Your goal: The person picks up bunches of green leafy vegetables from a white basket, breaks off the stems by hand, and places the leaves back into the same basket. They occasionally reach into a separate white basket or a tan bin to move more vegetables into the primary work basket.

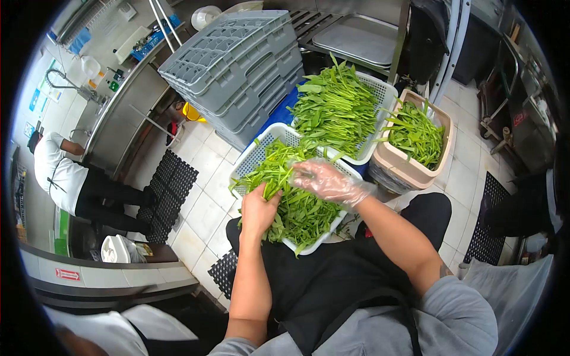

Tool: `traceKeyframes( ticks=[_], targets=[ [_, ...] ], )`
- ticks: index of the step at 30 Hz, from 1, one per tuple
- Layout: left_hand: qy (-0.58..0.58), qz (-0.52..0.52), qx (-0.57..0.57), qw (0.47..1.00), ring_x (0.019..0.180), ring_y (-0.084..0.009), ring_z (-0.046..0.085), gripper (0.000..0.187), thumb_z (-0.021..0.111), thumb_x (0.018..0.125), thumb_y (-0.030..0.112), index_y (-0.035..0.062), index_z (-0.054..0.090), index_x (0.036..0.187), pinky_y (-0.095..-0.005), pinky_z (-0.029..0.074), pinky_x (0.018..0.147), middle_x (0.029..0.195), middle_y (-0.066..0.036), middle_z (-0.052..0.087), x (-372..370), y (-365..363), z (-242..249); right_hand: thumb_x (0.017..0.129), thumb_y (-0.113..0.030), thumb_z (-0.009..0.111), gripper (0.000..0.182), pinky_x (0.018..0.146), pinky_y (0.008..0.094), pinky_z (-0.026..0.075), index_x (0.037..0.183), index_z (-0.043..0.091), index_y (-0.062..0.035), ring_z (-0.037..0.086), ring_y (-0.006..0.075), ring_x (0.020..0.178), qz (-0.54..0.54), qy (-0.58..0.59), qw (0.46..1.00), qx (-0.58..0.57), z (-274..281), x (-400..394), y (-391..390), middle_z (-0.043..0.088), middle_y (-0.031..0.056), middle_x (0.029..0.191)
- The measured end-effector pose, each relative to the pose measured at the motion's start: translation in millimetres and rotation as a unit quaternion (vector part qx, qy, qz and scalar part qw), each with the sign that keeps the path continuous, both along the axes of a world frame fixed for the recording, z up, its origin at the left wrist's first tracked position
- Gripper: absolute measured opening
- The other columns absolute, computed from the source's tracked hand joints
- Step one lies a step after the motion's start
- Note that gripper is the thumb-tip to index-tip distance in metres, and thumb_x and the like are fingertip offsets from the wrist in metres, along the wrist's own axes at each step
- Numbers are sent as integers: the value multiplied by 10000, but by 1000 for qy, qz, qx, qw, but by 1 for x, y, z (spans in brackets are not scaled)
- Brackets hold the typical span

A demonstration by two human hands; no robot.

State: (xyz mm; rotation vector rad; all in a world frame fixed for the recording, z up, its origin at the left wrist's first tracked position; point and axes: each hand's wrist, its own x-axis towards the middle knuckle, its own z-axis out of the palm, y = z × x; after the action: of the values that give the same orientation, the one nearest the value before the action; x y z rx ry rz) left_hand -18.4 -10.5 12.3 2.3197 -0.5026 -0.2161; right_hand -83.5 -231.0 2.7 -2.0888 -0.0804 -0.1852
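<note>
In the white basket [248,168] between my knees lies a loose heap of leafy green stalks that look like water spinach [306,221]. My bare left hand [259,212] is closed around some of these stalks at the basket's left side. Over the heap, my right hand [329,181] wears a clear plastic glove [344,188]. Its fingers are curled together at the greens, and what they pinch is hard to make out. Just beyond, a second white basket [385,95] holds neatly bunched long stalks [338,110].
A beige bin [442,148] full of greens stands at the right. Stacked grey dish racks [237,71] rise behind the baskets. A person in a white shirt [50,169] bends at the sink counter at left; another person's sleeve [157,323] is close at lower left. Black mats [166,196] lie on the tiles.
</note>
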Motion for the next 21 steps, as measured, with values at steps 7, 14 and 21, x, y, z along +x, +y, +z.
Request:
traceKeyframes(
  ticks=[7, 14, 21],
  targets=[
    [-87, 176, 69, 978, 764, -236, 726, 261, 768, 872, 136, 21, 744, 1104, -369, 556, 751, 877, -141, 766, -7, 10, 19, 906, -277, 695, 264, 826, 488, 502, 899, 705, -12, 645, 401, 880, -55, -61, 996, -41, 2, 9, -1, 687, 187, 882],
    [-25, -1, -83, 996, 829, -288, 737, 301, 784, 849, 156, 39, 725, 1121, -383, 560, 792, 940, -184, 752, -16, -21, 55, 941, -277, 674, 278, 787, 455, 503, 901, 699, -3, 645, 376, 847, -16, -44, 997, 62, 11, 15, 2, 676, 188, 853],
    [187, -7, -265, 946, 857, -162, 679, 230, 754, 862, -5, -2, 706, 1087, -329, 548, 796, 980, -36, 726, 1, -35, 20, 1067, -330, 551, 358, 803, 343, 552, 1152, 732, -33, 714, 185, 860, -111, -28, 991, 72, 21, 1, -25, 749, 96, 929]
  ],
)
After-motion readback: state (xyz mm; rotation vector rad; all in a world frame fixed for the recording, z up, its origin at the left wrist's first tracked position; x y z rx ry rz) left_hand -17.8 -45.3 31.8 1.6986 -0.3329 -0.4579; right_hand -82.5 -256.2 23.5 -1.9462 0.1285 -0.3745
